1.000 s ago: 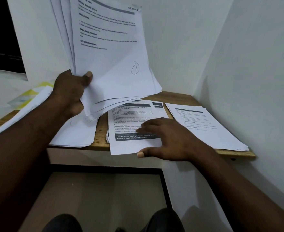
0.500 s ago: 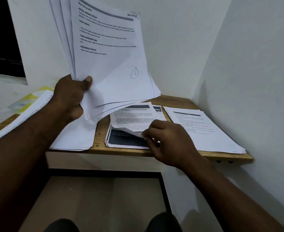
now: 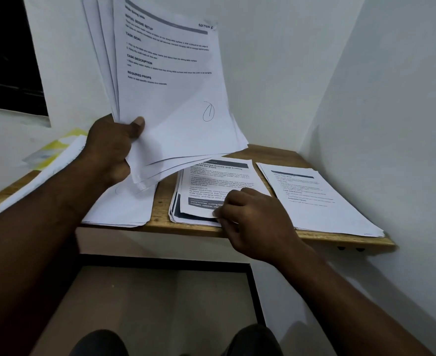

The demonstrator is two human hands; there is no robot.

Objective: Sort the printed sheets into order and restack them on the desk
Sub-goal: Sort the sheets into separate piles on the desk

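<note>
White walls [image 3: 391, 98] close in on the desk [image 3: 163, 201] at its back and right, and there's one dark window [image 3: 6, 60] above its left end. The desk is a single narrow wooden shelf, with bare wood showing between the papers.

Up over its left half goes one held sheaf [image 3: 170, 98], fanned and upright. The top is cut off by the frame, and the overlapping edges make the sheet count impossible to tell. Its front page reads "Section 6", with a pen-circled mark low down.

On the desk I count three stacks: a left pile [image 3: 124, 206] partly hidden under the sheaf, a middle pile [image 3: 178, 214] at the centre, and a right pile [image 3: 319, 199] at the right end. A fourth lot, a loose sheaf [image 3: 39, 173], overhangs the left end beside something yellow [image 3: 57, 147], too blurred to name.

Two hands are in play. The left hand [image 3: 114, 147] grips the held sheaf by its lower corner, thumb on the front page. The right hand [image 3: 253, 222], at the desk's front edge, pinches the near edge of the middle pile's top sheet [image 3: 217, 186], and a dark-banded page peeks out below it. The small print is unreadable.
</note>
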